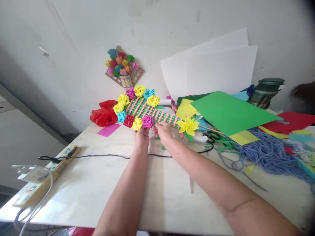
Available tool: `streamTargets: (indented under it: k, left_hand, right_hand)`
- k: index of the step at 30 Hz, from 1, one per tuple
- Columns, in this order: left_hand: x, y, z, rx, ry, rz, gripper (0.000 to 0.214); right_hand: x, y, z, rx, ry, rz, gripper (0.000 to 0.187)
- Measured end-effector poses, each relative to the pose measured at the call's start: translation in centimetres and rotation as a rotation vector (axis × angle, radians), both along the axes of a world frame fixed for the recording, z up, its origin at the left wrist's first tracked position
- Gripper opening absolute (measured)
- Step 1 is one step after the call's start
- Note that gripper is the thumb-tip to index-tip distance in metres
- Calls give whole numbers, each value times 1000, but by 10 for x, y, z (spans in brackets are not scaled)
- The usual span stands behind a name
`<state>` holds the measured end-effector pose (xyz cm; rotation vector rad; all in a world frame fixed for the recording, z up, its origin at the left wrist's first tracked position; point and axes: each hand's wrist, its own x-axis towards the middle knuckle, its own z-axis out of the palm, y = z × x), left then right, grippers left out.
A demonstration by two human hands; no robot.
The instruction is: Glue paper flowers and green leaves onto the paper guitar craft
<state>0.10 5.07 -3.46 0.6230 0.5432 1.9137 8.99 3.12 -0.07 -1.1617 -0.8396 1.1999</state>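
A guitar-shaped paper craft (142,109) is held up over the table, its green face crossed by pink strips and thin white strings. Crepe-paper flowers in yellow, blue, red and magenta edge its wide end. A yellow paper flower (188,125) with green leaves sits at the narrow right end. My left hand (142,139) is closed on the lower edge, under the magenta flower (147,121); its fingertips are partly hidden behind the craft. With bent fingers, my right hand (162,130) grips the lower edge where the neck begins.
A power strip (52,175) with a white charger lies left, its black cable (103,155) crossing the table. Red plastic (104,113) lies behind. Right are green sheets (233,111), scissors (211,137), blue yarn (268,150) and a dark bottle (267,91). A flower decoration (126,82) leans on the wall.
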Motion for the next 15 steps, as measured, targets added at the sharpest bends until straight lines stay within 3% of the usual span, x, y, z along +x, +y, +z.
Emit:
streamTargets:
  k: [5,10,15]
  left_hand:
    - [-1,0,0,-26,-33,-5,41]
    - [1,-3,4,-40,-67,-13,41]
    - [1,-2,4,-88,-78,1,38]
  right_hand:
    - [-2,2,-5,48,-36,-60,17]
    - [-5,-2,1,-48,111,-39,12]
    - [-6,-1,1,-54,97,-43,12]
